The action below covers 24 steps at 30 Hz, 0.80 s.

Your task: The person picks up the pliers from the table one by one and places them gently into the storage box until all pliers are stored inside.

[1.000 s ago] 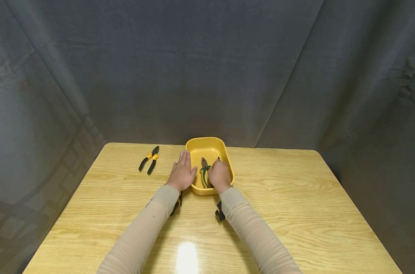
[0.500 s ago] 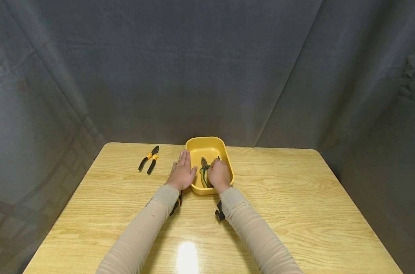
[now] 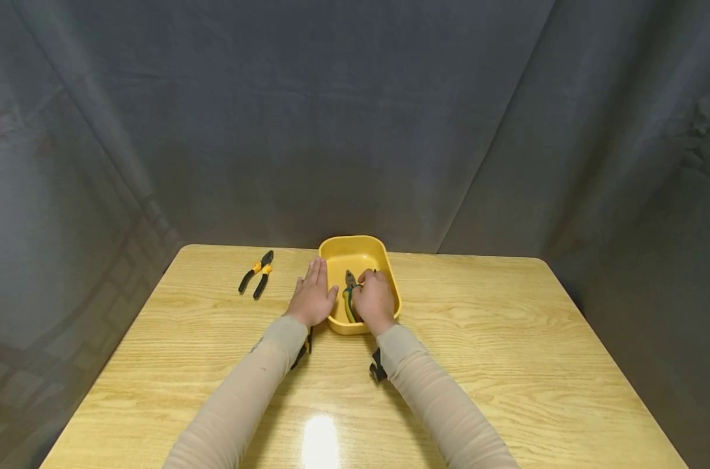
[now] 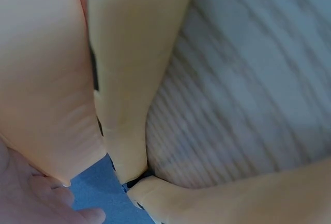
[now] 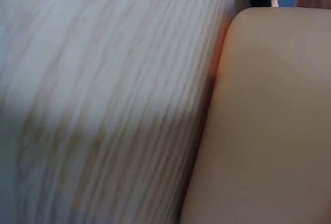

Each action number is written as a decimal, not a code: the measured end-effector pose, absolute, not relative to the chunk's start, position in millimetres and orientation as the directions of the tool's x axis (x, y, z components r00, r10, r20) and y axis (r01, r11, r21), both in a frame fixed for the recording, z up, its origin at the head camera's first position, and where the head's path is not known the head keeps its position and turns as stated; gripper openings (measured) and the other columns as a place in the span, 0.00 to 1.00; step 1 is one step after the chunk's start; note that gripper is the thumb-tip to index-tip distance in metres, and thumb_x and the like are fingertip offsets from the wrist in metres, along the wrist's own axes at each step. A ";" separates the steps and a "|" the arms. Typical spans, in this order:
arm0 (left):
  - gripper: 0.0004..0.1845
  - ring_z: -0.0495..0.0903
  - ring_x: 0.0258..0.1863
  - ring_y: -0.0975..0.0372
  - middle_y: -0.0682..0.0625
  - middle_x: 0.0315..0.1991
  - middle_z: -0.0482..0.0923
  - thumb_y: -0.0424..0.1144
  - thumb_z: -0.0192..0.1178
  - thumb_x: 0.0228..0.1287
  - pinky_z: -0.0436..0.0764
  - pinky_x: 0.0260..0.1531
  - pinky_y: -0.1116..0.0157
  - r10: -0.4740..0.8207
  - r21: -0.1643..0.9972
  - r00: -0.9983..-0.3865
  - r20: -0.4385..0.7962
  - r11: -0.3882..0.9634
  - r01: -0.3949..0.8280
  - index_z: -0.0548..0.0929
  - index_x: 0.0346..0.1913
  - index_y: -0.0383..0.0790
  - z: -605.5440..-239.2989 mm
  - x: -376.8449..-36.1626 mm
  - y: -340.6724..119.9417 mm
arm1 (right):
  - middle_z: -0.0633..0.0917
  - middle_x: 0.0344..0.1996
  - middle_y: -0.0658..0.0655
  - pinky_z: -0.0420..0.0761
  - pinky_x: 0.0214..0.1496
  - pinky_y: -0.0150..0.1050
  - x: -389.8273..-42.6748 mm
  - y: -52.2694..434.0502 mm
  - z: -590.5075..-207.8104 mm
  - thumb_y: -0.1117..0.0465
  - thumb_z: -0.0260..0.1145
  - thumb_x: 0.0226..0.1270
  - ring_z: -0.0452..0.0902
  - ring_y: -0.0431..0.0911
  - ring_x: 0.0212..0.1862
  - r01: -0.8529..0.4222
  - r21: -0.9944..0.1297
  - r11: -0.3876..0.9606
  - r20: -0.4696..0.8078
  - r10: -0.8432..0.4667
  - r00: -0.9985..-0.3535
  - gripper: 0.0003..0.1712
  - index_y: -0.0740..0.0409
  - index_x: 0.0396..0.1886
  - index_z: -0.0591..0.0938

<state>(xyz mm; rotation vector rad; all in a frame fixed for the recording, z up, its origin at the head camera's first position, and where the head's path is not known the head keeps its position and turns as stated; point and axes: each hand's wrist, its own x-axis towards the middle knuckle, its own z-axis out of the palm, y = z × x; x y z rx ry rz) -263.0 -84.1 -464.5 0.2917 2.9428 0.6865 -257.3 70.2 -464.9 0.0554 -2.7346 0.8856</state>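
In the head view a yellow bin (image 3: 393, 290) stands near the table's far edge. My left hand (image 3: 311, 294) rests with straight fingers along its left rim. My right hand (image 3: 375, 302) reaches inside, fingers curled over the right handle of green-and-yellow pliers (image 3: 348, 306); the grip is mostly hidden from above. A small dark tip (image 3: 374, 271) shows just beyond this hand. Fingers of the left hand appear at the lower left of the left wrist view. The bin wall (image 5: 269, 120) fills the right of the right wrist view.
Black-and-yellow pliers (image 3: 256, 275) lie spread on the wooden table (image 3: 507, 365), left of the bin. Close up in the left wrist view, two tan tapering shapes (image 4: 137, 69) meet at a dark joint. A grey curtain (image 3: 355, 130) hangs behind the table.
My right hand has shifted very slightly left, and its fingers look a little more bunched. The left hand, the bin and the loose pliers hold their places.
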 end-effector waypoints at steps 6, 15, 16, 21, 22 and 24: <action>0.38 0.33 0.81 0.52 0.42 0.83 0.33 0.50 0.40 0.83 0.44 0.77 0.44 0.206 0.445 -0.978 -0.047 0.881 0.164 0.39 0.81 0.34 -465.0 -263.3 -83.2 | 0.79 0.40 0.62 0.81 0.31 0.46 -256.0 70.0 -463.7 0.67 0.67 0.67 0.78 0.51 0.31 -0.161 -0.565 0.809 0.292 0.014 -0.956 0.10 0.66 0.46 0.83; 0.38 0.36 0.81 0.51 0.41 0.82 0.35 0.50 0.41 0.83 0.46 0.76 0.44 0.216 0.440 -0.976 -0.033 0.880 0.180 0.40 0.81 0.33 -468.9 -264.1 -82.8 | 0.77 0.39 0.63 0.81 0.35 0.46 -253.5 71.3 -464.8 0.68 0.65 0.68 0.76 0.52 0.33 -0.257 -0.538 0.803 0.382 -0.040 -0.924 0.10 0.66 0.47 0.82; 0.38 0.36 0.81 0.51 0.41 0.82 0.35 0.50 0.41 0.83 0.46 0.76 0.44 0.217 0.441 -0.976 -0.033 0.879 0.181 0.40 0.81 0.33 -469.1 -264.1 -83.0 | 0.77 0.39 0.63 0.80 0.35 0.46 -253.3 71.4 -465.4 0.69 0.65 0.68 0.75 0.52 0.33 -0.264 -0.537 0.801 0.390 -0.042 -0.920 0.10 0.66 0.47 0.82; 0.38 0.35 0.81 0.51 0.41 0.82 0.34 0.49 0.41 0.82 0.45 0.77 0.44 0.214 0.444 -0.976 -0.036 0.878 0.177 0.40 0.81 0.33 -469.1 -263.6 -84.6 | 0.79 0.39 0.62 0.81 0.38 0.48 -252.7 70.8 -467.0 0.68 0.65 0.68 0.77 0.53 0.37 -0.290 -0.509 0.810 0.416 -0.063 -0.907 0.09 0.65 0.47 0.82; 0.38 0.35 0.81 0.51 0.41 0.82 0.34 0.49 0.41 0.82 0.45 0.77 0.44 0.215 0.447 -0.976 -0.035 0.877 0.177 0.40 0.81 0.33 -468.6 -263.3 -84.8 | 0.79 0.40 0.62 0.81 0.39 0.48 -252.6 70.7 -466.9 0.68 0.65 0.68 0.77 0.54 0.38 -0.293 -0.501 0.814 0.420 -0.068 -0.905 0.10 0.65 0.47 0.82; 0.38 0.35 0.81 0.51 0.42 0.82 0.34 0.49 0.41 0.82 0.45 0.77 0.44 0.217 0.449 -0.976 -0.038 0.876 0.177 0.40 0.81 0.33 -467.2 -262.8 -84.9 | 0.80 0.40 0.62 0.81 0.40 0.49 -252.1 71.0 -466.4 0.67 0.65 0.68 0.77 0.55 0.41 -0.298 -0.481 0.824 0.429 -0.075 -0.900 0.10 0.65 0.47 0.83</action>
